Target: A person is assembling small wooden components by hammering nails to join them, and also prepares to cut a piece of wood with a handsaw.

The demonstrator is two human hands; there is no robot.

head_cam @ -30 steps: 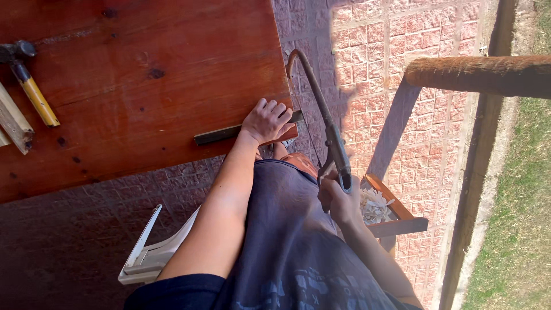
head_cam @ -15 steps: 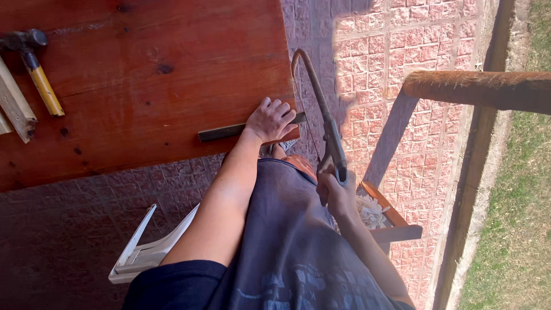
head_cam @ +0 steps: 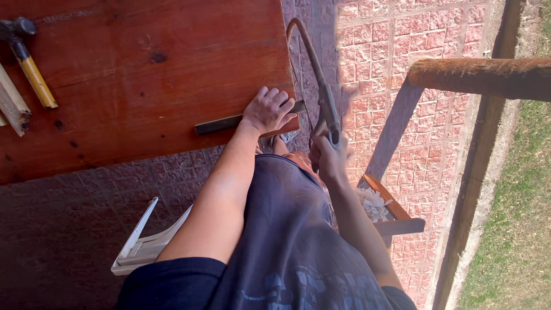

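Head-worn view, steeply down, close

A dark, narrow strip (head_cam: 229,122) lies flat along the table's near-right edge; a curved-frame hacksaw (head_cam: 318,80) (rusty brown) stands just off that edge.

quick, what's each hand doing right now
Left hand: open, pressing flat on the dark strip at the table edge.
Right hand: closed around the saw handle.
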